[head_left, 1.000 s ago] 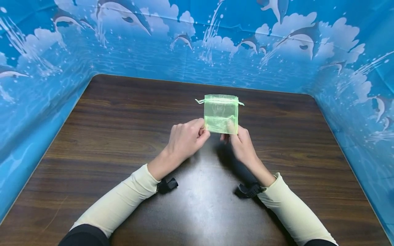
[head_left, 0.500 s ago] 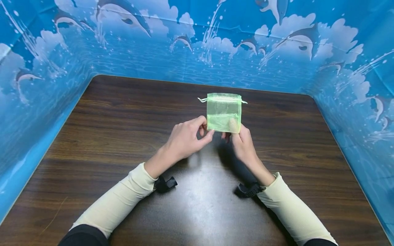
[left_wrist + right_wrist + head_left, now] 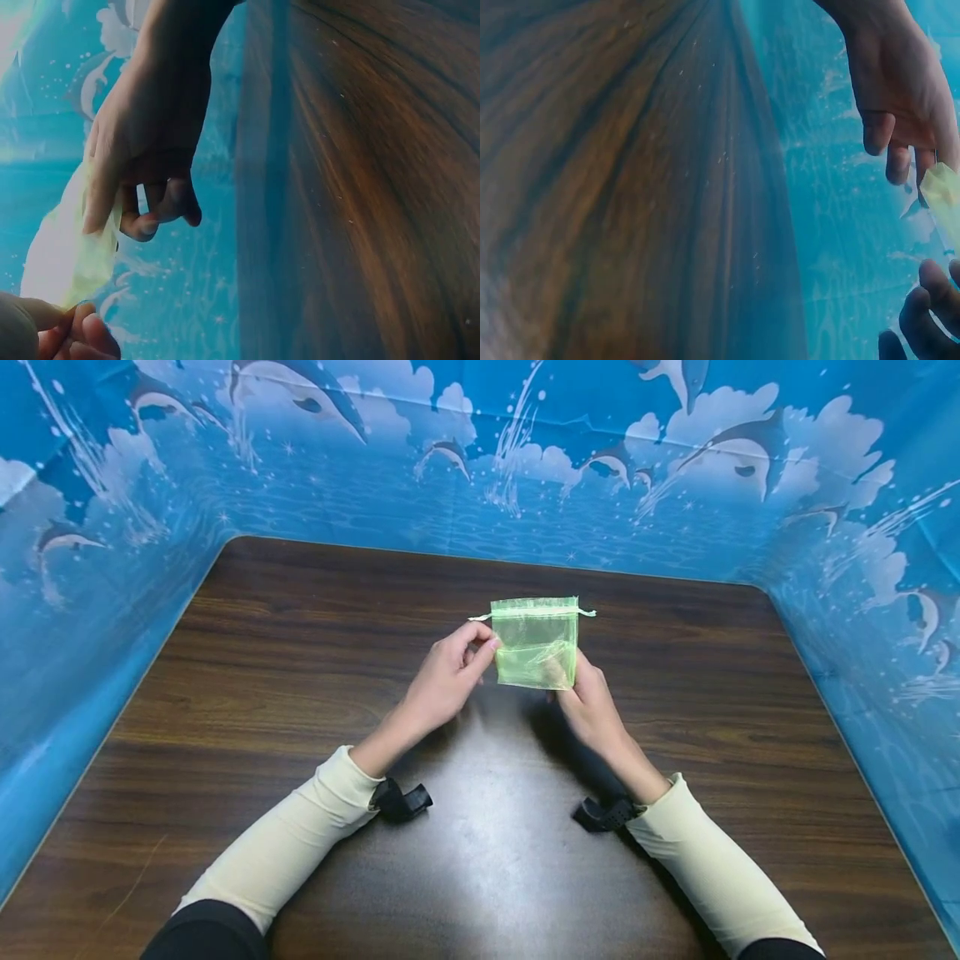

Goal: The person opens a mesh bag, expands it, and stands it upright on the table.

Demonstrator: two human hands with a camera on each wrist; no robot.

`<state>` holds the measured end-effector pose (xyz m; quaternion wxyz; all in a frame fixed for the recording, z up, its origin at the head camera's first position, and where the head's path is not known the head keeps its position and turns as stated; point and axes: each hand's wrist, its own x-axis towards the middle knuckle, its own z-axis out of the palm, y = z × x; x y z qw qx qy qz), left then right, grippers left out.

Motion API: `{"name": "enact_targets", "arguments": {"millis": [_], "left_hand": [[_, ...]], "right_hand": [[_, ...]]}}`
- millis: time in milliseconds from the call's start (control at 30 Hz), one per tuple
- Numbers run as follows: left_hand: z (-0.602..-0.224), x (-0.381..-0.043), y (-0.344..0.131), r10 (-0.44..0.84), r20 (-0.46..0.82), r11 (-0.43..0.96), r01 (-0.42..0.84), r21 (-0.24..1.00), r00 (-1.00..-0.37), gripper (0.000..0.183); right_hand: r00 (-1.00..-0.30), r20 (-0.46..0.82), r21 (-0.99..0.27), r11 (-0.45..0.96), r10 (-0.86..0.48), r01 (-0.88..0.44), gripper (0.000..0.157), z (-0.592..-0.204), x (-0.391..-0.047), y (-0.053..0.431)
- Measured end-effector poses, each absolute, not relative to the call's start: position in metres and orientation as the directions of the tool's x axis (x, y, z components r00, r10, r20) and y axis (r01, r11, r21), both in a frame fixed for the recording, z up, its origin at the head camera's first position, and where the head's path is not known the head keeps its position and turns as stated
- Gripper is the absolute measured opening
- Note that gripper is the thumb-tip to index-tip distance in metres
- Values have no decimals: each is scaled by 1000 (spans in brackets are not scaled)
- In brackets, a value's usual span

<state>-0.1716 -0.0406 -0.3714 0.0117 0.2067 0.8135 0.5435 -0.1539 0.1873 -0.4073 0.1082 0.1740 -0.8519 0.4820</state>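
Note:
A small sheer green drawstring pouch [image 3: 534, 639] is held up above the table, its drawstring edge on the far side and cord ends sticking out left and right. My left hand [image 3: 448, 672] pinches its left side edge between thumb and forefinger. At the lower right corner my right hand [image 3: 592, 706] grips it, the thumb showing faintly through the mesh and the fingers behind. In the left wrist view the pouch [image 3: 94, 262] spans between both hands. The right wrist view catches only a corner of the pouch [image 3: 941, 195] at its right border.
A dark wood-grain table [image 3: 300, 635] lies under the hands. Blue cloth [image 3: 337, 510] printed with dolphins and clouds hangs along the back and both sides. Each wrist wears a black strap-on camera, such as the left camera [image 3: 403, 802].
My left hand has loosened from the pouch's lower left corner and moved up to pinch higher on the left edge. The right hand keeps its grip, and the pouch has tilted slightly.

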Motion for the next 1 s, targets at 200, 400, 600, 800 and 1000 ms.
{"name": "enact_targets", "arguments": {"millis": [200,400,600,800,1000], "left_hand": [[-375,-175,-41,305,280,361,383,851,-910,17],[-376,-173,-40,399,253,312,390,866,-882,21],[-382,-168,-35,562,126,344,369,863,-818,46],[-388,-164,-30,461,71,468,310,828,-885,25],[-388,-162,-29,363,79,573,289,767,-928,26]], "right_hand": [[-928,297,-782,501,-225,-372,23,-410,-158,194],[-942,254,-844,424,-220,-327,21,-410,-155,193],[-948,301,-899,303,-103,-318,12,-415,-151,186],[-959,221,-898,347,-178,-271,16,-422,-148,182],[-948,191,-875,393,-255,-282,19,-417,-147,181]]}}
